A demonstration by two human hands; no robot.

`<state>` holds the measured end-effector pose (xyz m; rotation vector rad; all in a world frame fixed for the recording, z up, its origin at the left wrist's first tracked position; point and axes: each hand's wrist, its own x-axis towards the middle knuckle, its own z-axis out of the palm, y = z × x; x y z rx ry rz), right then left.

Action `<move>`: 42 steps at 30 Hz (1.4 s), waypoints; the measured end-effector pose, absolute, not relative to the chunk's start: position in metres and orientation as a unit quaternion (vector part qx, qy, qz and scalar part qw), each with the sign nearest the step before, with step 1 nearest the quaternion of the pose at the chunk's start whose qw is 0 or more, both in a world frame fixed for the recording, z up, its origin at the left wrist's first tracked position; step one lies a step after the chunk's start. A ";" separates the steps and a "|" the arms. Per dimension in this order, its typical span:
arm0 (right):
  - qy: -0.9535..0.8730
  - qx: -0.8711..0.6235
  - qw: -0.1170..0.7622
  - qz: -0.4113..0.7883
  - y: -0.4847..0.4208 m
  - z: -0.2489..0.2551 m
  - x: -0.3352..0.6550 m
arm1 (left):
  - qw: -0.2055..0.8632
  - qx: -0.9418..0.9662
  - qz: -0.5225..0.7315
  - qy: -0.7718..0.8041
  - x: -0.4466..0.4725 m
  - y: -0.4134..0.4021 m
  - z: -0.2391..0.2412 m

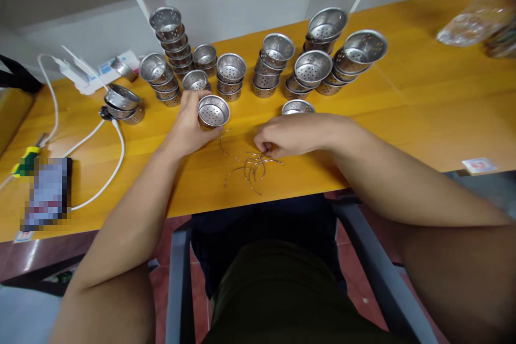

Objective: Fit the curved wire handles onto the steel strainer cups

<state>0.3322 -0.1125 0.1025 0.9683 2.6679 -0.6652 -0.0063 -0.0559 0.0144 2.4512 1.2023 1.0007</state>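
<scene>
My left hand (192,128) is closed around the side of a small perforated metal cup (214,111), its round mouth facing up. To the right, my right hand (278,137) is low over the table with its fingertips pinched together at a loose pile of thin curved wires (255,167). Whether a wire is between those fingertips I cannot make out. A single curved wire (224,145) lies apart, near my left fingertips. Just behind my right hand stands another perforated cup (298,107), its lower part hidden.
Stacks of perforated cups (268,72) line the back of the wooden table (423,113). At left are a power strip (107,71), white cables (121,156), a pixelated phone-like object (47,193) and a few more cups (123,99). A clear plastic bag (471,19) lies far right.
</scene>
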 end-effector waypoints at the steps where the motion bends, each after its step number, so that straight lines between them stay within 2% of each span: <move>1: 0.908 0.335 0.114 -0.223 -0.114 0.102 0.329 | 0.116 0.838 0.343 0.409 -0.006 -0.056 0.014; 8: 0.918 0.284 0.047 -0.274 -0.115 0.092 0.322 | 0.106 0.841 0.349 0.398 -0.007 -0.054 0.010; 16: 0.935 0.263 0.009 -0.237 -0.116 0.076 0.315 | 0.132 0.829 0.351 0.414 -0.003 -0.060 0.020; 22: 0.922 0.229 -0.109 -0.292 -0.105 0.074 0.327 | 0.134 0.799 0.384 0.442 0.000 -0.059 0.025; 28: 0.892 0.264 -0.215 -0.299 -0.091 0.076 0.343 | 0.140 0.792 0.402 0.437 0.001 -0.054 0.022; 34: 0.849 0.315 -0.258 -0.336 -0.084 0.067 0.345 | 0.183 0.779 0.422 0.425 0.005 -0.053 0.017; 42: 0.783 0.420 -0.367 -0.274 -0.086 0.071 0.340 | 0.217 0.772 0.427 0.417 0.009 -0.057 0.016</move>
